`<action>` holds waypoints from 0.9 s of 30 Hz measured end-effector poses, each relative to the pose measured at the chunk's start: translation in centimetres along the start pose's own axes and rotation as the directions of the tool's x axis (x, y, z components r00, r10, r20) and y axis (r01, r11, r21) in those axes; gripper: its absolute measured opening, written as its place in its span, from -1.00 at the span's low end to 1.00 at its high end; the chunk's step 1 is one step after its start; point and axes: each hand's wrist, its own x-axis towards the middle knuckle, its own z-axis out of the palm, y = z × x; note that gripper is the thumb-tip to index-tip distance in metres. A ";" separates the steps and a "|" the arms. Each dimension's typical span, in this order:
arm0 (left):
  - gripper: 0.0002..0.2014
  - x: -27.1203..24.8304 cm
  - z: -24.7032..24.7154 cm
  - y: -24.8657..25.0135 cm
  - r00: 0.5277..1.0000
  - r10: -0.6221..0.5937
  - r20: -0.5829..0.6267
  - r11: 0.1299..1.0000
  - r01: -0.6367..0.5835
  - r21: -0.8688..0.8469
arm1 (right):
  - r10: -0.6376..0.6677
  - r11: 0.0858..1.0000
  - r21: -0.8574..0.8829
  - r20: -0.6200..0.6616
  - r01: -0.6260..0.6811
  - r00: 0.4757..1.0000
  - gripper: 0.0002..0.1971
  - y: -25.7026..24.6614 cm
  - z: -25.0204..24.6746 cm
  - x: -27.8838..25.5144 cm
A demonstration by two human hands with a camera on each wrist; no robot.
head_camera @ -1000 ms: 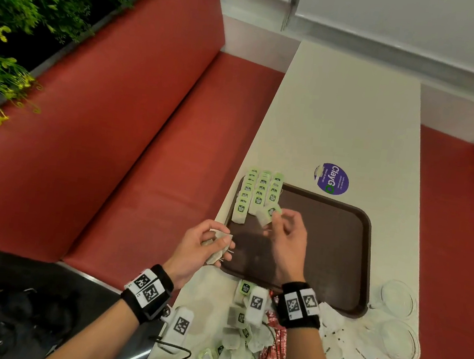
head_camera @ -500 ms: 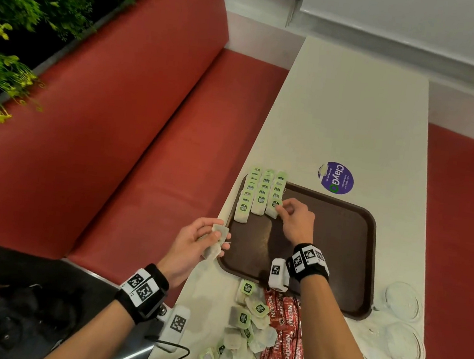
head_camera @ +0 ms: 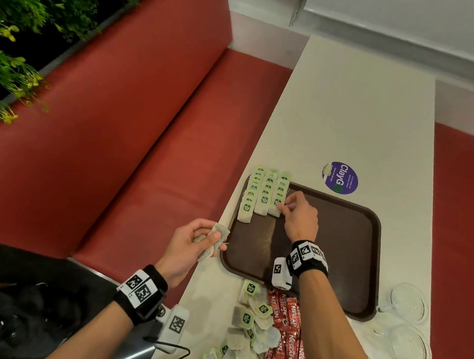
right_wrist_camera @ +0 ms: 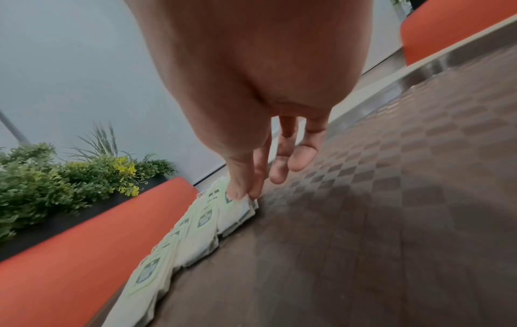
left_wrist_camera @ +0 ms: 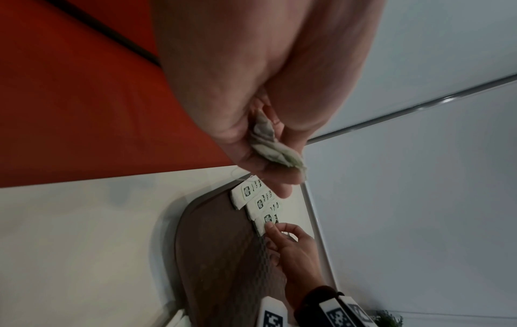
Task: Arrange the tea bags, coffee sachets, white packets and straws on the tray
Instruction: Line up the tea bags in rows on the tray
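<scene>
Rightward, bare tray point(head_camera: 340, 250) floor

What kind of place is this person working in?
Probably a café or canteen booth: a red bench seat runs beside a long white table, which carries a brown serving tray and a purple "ClayGo" clean-up sticker. Plants line the seat back.

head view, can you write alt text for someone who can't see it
A person's right hand sets a tea bag at the near end of three rows of tea bags on a brown tray, while the left hand holds more tea bags beside the tray. Loose tea bags and red coffee sachets lie on the white table.
</scene>
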 end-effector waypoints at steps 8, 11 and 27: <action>-0.78 0.0 0.1 0.4 1.000 0.004 -0.008 1.000 -0.004 -0.013 | 0.002 1.000 -0.028 0.003 -0.002 1.000 -0.84 0.2 0.0 -0.1; -0.79 0.1 0.3 0.4 1.000 -0.003 -0.014 1.000 0.002 -0.016 | -0.032 0.999 -0.019 -0.067 0.031 0.997 -0.80 -0.2 0.1 -0.6; -0.76 0.5 1.4 0.5 1.000 -0.004 -0.027 0.999 0.003 -0.039 | -0.186 0.971 -0.154 0.004 0.184 0.983 -0.70 -1.2 3.0 -3.1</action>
